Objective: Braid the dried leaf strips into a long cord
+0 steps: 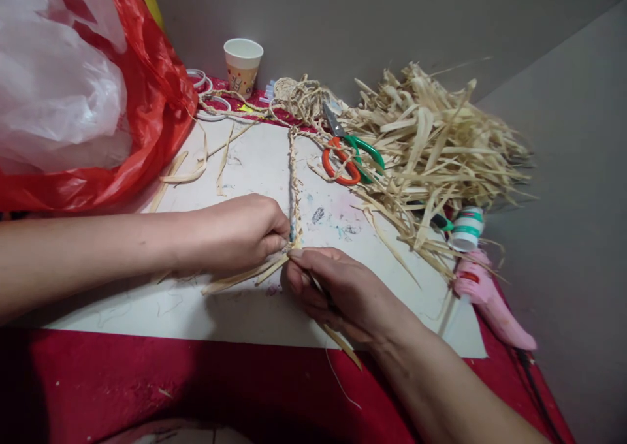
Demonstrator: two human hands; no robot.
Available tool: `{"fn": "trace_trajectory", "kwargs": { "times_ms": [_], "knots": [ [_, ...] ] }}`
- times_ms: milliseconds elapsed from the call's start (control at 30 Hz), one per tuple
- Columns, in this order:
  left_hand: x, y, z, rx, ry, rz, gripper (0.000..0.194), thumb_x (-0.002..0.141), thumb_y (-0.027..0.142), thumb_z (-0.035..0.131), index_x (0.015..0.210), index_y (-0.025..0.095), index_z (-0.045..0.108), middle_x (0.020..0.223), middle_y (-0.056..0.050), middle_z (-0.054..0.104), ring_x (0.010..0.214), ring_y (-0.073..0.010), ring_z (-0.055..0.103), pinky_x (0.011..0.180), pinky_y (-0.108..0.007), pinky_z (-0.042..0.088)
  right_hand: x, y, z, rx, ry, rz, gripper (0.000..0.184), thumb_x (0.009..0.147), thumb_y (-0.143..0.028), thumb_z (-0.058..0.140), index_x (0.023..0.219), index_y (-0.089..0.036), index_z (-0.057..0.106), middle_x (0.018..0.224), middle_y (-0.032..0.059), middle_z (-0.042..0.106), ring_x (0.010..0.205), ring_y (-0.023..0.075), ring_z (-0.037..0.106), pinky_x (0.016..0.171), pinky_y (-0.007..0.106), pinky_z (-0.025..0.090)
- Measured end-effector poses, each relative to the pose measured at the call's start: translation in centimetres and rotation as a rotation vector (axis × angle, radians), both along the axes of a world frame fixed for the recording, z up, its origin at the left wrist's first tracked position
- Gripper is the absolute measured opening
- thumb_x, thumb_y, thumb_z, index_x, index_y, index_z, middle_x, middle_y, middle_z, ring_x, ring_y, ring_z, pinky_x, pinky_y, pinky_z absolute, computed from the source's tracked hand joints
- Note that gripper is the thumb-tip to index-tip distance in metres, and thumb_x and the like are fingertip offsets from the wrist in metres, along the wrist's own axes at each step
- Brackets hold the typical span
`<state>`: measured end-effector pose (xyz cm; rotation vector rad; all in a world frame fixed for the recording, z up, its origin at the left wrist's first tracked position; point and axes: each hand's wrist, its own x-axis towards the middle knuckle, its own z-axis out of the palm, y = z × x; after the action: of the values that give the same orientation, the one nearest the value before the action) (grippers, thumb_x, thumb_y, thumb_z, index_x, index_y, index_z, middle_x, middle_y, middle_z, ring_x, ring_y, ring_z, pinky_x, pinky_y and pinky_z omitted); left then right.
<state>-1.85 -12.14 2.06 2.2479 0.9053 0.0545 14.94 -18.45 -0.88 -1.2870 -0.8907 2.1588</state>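
A thin braid point(294, 176) of straw-coloured dry strips runs down the middle of the white board point(245, 313). My left hand point(249, 228) is closed at the braid's near end, its fingertips pinching there. Facing it from the right, my right hand point(337, 284) pinches the strips at the same end with thumb and forefinger. Loose strip ends point(245, 278) stick out to the left below my left hand. Another strip point(343, 346) comes out beneath my right hand toward the board's front edge. The exact grip point is partly hidden by the fingers.
Scissors point(350, 160) with red and green handles lie beyond my hands, beside a large heap of dry strips point(431, 130). A pink glue gun point(494, 300) and a white-green roll point(467, 228) are at right. A paper cup point(243, 65) stands behind; a red plastic bag point(161, 117) fills the left.
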Motion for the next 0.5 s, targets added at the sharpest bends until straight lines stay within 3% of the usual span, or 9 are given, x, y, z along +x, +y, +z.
{"fn": "trace_trajectory", "kwargs": {
  "times_ms": [300, 500],
  "knots": [
    [0.2, -1.4, 0.9, 0.157, -0.046, 0.083, 0.026, 0.075, 0.014, 0.049, 0.049, 0.016, 0.051, 0.047, 0.003, 0.046, 0.047, -0.0078, 0.034, 0.050, -0.024, 0.025, -0.2, 0.0, -0.2, 0.033, -0.006, -0.025, 0.037, 0.083, -0.034, 0.050, 0.052, -0.014, 0.053, 0.038, -0.0054, 0.033, 0.030, 0.0036, 0.025, 0.030, 0.016, 0.019],
    [0.3, -2.0, 0.9, 0.182, -0.018, 0.045, 0.025, 0.079, 0.019, 0.046, 0.057, 0.017, 0.058, 0.057, 0.000, 0.055, 0.054, -0.0100, 0.044, 0.054, -0.024, 0.029, -0.2, 0.0, -0.1, 0.018, 0.011, -0.059, 0.032, 0.078, -0.036, 0.053, 0.056, -0.013, 0.059, 0.037, -0.0061, 0.032, 0.031, 0.0035, 0.022, 0.030, 0.016, 0.019]
  ]
}}
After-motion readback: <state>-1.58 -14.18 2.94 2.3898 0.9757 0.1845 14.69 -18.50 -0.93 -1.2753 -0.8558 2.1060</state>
